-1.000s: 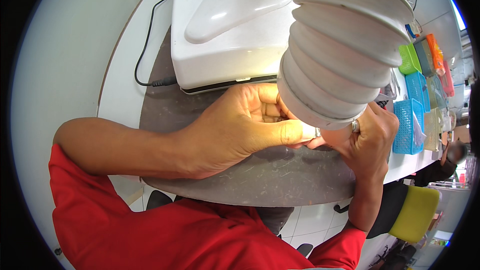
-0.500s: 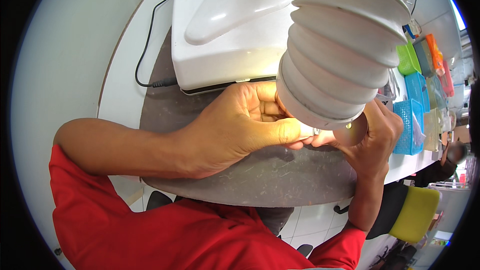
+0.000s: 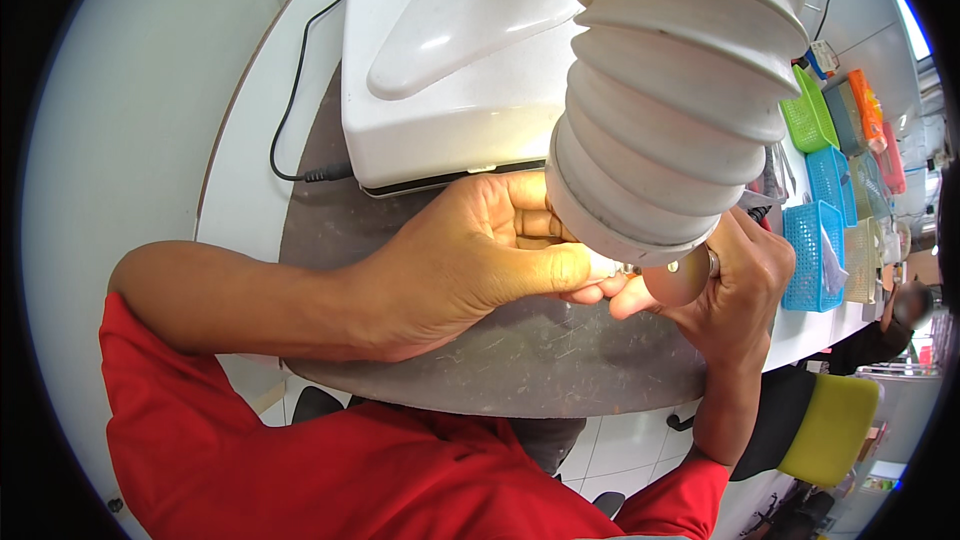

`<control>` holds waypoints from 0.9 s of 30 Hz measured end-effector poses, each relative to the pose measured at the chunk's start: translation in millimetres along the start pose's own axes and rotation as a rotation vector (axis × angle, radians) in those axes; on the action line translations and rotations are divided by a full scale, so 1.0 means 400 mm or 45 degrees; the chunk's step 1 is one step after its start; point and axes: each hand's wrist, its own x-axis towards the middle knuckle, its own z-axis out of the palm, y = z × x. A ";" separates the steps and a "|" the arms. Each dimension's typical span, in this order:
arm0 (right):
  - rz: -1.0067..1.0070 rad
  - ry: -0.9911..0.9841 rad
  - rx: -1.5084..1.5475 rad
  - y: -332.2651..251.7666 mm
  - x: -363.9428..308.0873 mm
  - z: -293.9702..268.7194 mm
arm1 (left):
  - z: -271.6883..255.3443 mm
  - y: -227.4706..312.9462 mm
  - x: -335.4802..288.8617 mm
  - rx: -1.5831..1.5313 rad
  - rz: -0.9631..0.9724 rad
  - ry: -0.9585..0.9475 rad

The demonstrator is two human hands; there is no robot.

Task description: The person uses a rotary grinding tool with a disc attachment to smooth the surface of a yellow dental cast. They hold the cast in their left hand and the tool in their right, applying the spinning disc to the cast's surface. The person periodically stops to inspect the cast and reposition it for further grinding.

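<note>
My left hand (image 3: 470,258) is closed in a pinch around a small shiny metallic piece (image 3: 625,268) at its fingertips, too small to name. My right hand (image 3: 748,285) is curled around a rotary handpiece, mostly hidden by the hand and hose. A round brownish disc (image 3: 672,286) with a bright centre pin sits on it, close beside the shiny piece; whether they touch I cannot tell. The right thumb reaches toward the left fingertips. Above both hands hangs a thick white ribbed hose (image 3: 690,90), its mouth hiding some of my fingers.
Behind my left hand stands a white machine (image 3: 455,135) with a black cable (image 3: 297,110). Blue baskets (image 3: 812,270), a green basket (image 3: 808,112) and an orange packet (image 3: 868,100) line the right side. The grey mat (image 3: 520,370) has a curved front edge. A yellow-green chair (image 3: 830,430) stands at right.
My right hand and the disc have shifted slightly left, nearer the left fingertips. The right thumb has moved a little lower. The hose appears slightly further left. The left hand keeps its pinch.
</note>
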 end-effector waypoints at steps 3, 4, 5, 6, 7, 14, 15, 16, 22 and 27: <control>0.002 -0.007 -0.017 -0.002 0.000 -0.002 | -0.009 -0.001 0.003 0.024 0.017 -0.108; 0.003 -0.011 -0.019 -0.002 -0.001 -0.002 | -0.008 0.001 0.003 0.025 0.013 -0.110; 0.005 -0.015 -0.013 -0.002 -0.001 -0.002 | -0.005 0.004 0.002 0.025 0.008 -0.113; 0.002 -0.011 -0.013 -0.003 -0.001 -0.001 | -0.004 0.005 0.001 0.026 0.004 -0.115; 0.000 -0.007 -0.014 -0.004 -0.001 -0.001 | -0.005 0.004 0.002 0.032 0.004 -0.119; -0.024 0.019 0.007 -0.007 0.000 0.001 | -0.007 0.000 0.004 0.044 0.008 -0.127; -0.016 0.022 0.009 -0.006 -0.002 0.001 | -0.004 0.003 0.003 0.041 0.006 -0.127; -0.023 0.018 0.005 -0.006 0.000 0.002 | -0.002 0.005 0.002 0.040 0.001 -0.108; -0.019 0.020 -0.002 -0.003 -0.002 0.001 | -0.005 0.000 0.003 0.052 0.018 -0.133; -0.104 0.165 -0.004 0.002 0.004 0.022 | -0.004 -0.002 0.004 0.049 0.034 -0.137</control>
